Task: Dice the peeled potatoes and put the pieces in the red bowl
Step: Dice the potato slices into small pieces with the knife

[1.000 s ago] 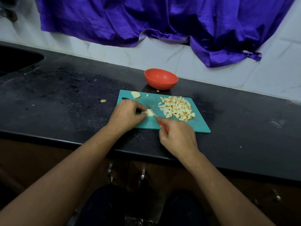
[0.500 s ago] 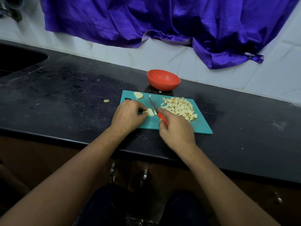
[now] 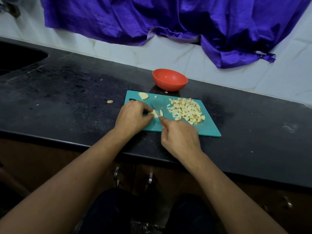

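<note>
A teal cutting board (image 3: 209,129) lies on the black counter. My left hand (image 3: 133,116) pinches a small potato piece (image 3: 155,114) on the board's left part. My right hand (image 3: 180,137) grips a red-handled knife (image 3: 156,110), whose blade cuts down through that piece; a thin slice (image 3: 161,112) lies just right of the blade. A heap of diced potato (image 3: 185,110) covers the board's right half. One potato slice (image 3: 143,95) rests at the board's far left corner. The red bowl (image 3: 169,79) stands behind the board and looks empty.
A stray potato bit (image 3: 109,101) lies on the counter (image 3: 67,92) left of the board. A dark sink (image 3: 18,56) is sunk in at the far left. Purple cloth (image 3: 168,19) hangs over the white wall behind. The counter's front edge runs under my forearms.
The knife was lifted with its blade pointing away, then came down again through the held potato piece, and a thin slice now lies apart beside it. My left hand stayed on the piece.
</note>
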